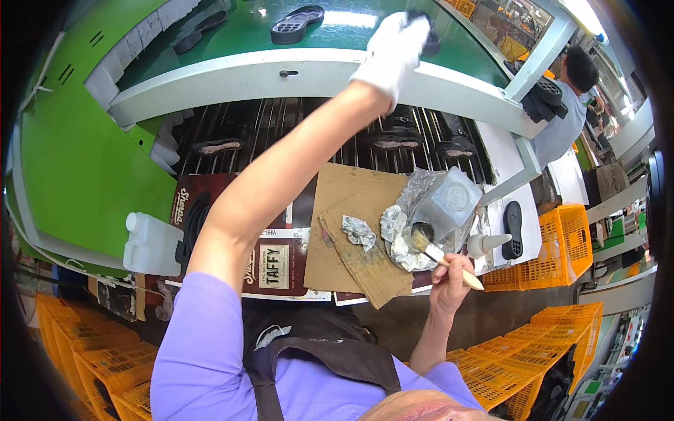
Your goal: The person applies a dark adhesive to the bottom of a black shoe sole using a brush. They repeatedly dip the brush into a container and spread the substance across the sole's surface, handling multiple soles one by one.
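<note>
Head view: left hand, gloved, 12–1 o'clock, closed on blurred dark item above belt, beyond rail; bare belt between it and sole, 12 o'clock. Right hand, 4 o'clock, closed round brush, bristles at jug. Bottle just beside; crate beyond, 3 o'clock.

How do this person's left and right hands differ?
The left hand wears a white glove; the right hand is bare. The left hand is over the green surface, at a blurred dark item; the right hand, lower in view, grips a brush. Both sleeves are purple.
</note>
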Available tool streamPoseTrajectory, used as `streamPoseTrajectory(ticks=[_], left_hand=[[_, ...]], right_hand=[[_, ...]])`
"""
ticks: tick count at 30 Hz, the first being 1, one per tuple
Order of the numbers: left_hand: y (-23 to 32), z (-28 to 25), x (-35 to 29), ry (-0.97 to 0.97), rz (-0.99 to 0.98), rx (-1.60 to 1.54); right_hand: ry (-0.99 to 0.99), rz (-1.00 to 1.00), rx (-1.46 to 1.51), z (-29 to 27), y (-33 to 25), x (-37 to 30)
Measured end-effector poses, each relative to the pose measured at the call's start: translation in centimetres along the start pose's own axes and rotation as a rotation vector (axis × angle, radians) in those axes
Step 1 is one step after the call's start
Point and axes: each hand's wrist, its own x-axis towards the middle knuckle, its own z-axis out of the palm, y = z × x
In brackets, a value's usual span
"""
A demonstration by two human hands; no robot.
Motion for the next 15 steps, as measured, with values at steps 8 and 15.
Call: streamPoseTrajectory(ticks=[8,15], left_hand=[[10.4,1.2,-17.9,-0.694,-0.114,0.149],[10.5,0.6,-22.7,-0.994,0.006,0.317]], right_hand=[[-0.059,0.152,-0.154,1.5,1.9,-2.3],[-0.253,0.220,-0.262,7.4,1.1,-5.3]])
